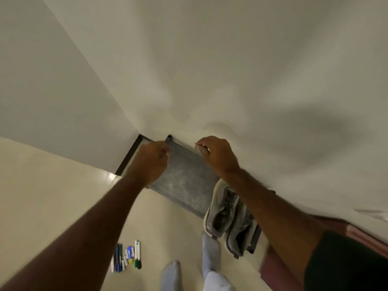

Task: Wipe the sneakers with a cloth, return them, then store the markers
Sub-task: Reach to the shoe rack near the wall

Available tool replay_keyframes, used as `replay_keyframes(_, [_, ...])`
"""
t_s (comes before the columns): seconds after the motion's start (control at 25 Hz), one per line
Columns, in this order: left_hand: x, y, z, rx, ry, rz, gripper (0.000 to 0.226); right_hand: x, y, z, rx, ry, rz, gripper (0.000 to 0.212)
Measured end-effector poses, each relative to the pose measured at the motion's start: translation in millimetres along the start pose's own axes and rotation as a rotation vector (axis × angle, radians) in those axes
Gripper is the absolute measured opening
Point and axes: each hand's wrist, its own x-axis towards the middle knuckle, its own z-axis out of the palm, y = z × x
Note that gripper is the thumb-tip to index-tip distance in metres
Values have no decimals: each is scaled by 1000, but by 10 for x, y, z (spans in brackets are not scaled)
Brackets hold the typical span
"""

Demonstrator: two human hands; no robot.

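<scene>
Resting on the grey rack [184,181] by the wall, the sneakers [228,219] seem returned, while markers [127,256] are left unstored on the floor before it, both hands [151,162] [216,156] curled, contents unclear.

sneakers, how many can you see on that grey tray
2. Both grey knit sneakers with white soles sit side by side at the near end of the dusty grey tray by the wall: one nearer the markers, the other partly under the right forearm.
</scene>
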Motion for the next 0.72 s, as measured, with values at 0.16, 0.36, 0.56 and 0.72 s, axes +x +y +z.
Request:
replay_keyframes(0.16, [-151, 1003, -972, -34, 71, 166, 14, 324, -980, -1135, 47, 62, -87, 6])
replay_keyframes(0.36, [-611, 2223, -2190, -13, 181, 409, 16, 608, -2310, -2513, 310, 237, -3, 6])
replay_keyframes(0.56, [-1214, 3206, -3162, -75, 280, 582, 14, 778, -3461, -3678, 433, 348, -9, 5])
replay_keyframes(0.72, [-1642, 3928, -3745, -192, 362, 707, 11, 806, -4162, -4496, 504, 420, -26, 7])
